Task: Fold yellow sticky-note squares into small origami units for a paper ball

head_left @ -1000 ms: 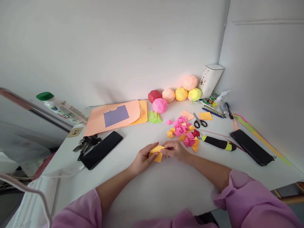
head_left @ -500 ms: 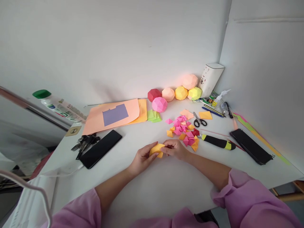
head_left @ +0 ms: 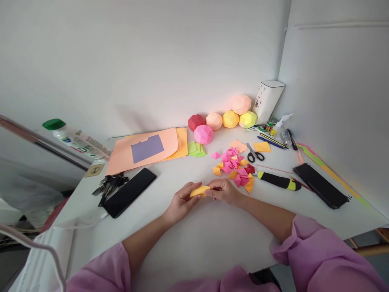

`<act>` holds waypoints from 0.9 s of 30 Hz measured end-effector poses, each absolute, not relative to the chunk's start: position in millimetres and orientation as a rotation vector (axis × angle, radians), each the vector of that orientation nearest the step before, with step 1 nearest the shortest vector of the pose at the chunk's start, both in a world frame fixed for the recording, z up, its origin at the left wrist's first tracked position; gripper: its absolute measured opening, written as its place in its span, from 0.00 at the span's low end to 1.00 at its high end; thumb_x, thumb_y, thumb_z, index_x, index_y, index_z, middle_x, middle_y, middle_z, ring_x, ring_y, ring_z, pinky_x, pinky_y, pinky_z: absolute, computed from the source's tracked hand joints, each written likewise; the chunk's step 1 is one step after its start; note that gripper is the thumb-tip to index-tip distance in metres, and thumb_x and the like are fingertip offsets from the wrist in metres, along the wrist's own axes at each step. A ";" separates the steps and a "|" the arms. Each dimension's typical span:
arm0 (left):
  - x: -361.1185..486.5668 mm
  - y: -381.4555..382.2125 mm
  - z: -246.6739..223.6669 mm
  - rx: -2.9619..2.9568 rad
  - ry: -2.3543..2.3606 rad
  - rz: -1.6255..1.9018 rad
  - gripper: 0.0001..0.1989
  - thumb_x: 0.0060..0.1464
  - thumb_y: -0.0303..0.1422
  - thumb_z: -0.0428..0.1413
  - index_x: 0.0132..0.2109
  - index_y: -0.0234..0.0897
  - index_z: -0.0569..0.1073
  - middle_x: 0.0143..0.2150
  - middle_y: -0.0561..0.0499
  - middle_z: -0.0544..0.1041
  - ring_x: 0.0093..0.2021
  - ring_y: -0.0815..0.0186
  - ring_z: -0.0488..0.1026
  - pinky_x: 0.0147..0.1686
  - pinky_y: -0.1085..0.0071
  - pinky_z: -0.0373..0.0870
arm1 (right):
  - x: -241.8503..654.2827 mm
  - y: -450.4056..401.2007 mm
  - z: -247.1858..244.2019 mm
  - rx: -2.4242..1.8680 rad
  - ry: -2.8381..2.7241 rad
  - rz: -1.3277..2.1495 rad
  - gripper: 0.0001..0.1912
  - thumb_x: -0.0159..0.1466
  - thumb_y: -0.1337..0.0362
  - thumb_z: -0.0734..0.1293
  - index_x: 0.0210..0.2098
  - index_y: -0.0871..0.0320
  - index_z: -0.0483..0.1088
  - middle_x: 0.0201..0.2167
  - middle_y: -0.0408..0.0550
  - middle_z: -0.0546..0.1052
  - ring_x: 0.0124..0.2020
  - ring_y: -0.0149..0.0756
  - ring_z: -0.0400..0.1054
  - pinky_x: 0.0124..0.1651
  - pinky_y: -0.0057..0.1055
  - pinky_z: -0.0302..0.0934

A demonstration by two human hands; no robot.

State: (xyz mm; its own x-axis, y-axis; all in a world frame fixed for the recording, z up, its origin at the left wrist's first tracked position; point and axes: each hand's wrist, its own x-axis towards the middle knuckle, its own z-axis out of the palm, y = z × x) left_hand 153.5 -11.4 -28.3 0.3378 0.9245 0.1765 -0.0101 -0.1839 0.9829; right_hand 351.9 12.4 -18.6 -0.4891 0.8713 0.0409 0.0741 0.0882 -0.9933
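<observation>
A small folded piece of yellow-orange paper is held between both hands above the white table. My left hand pinches its left part between thumb and fingers. At its right end, the closed fingers of my right hand grip the paper. Just beyond my right hand lies a pile of small folded pieces in pink, orange and red. Scissors lie behind the pile, and a black and yellow-green cutter lies to its right.
Faceted paper balls sit along the wall. Green paper squares lie before them. Orange sheets, a black phone and keys are left. A glue bottle and a black case are right.
The yellow-orange paper has been tilted or folded narrower between my fingers and shows less of its face. Both hands stay in nearly the same place.
</observation>
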 end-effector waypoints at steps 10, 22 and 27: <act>152.4 -12.0 -25.1 1.712 1.004 0.977 0.13 0.57 0.36 0.53 0.47 0.43 0.76 0.34 0.48 0.71 0.32 0.66 0.68 0.32 0.70 0.64 | 351.8 10.8 -17.9 -0.944 -1.637 1.436 0.13 0.56 0.56 0.69 0.25 0.60 0.72 0.24 0.43 0.70 0.21 0.27 0.62 0.23 0.25 0.56; 152.5 -11.3 -21.6 1.768 1.045 0.925 0.13 0.58 0.39 0.51 0.42 0.38 0.78 0.30 0.49 0.69 0.28 0.68 0.66 0.29 0.72 0.63 | 349.3 11.1 -21.1 -0.966 -1.476 1.522 0.13 0.52 0.59 0.73 0.32 0.60 0.71 0.23 0.40 0.70 0.19 0.25 0.63 0.23 0.23 0.60; 152.0 -11.7 -21.3 1.775 1.039 0.899 0.13 0.58 0.38 0.51 0.40 0.36 0.77 0.30 0.49 0.69 0.28 0.69 0.65 0.27 0.73 0.62 | 350.1 11.8 -20.3 -0.966 -1.484 1.519 0.11 0.53 0.60 0.73 0.30 0.60 0.73 0.23 0.41 0.72 0.19 0.24 0.63 0.22 0.23 0.60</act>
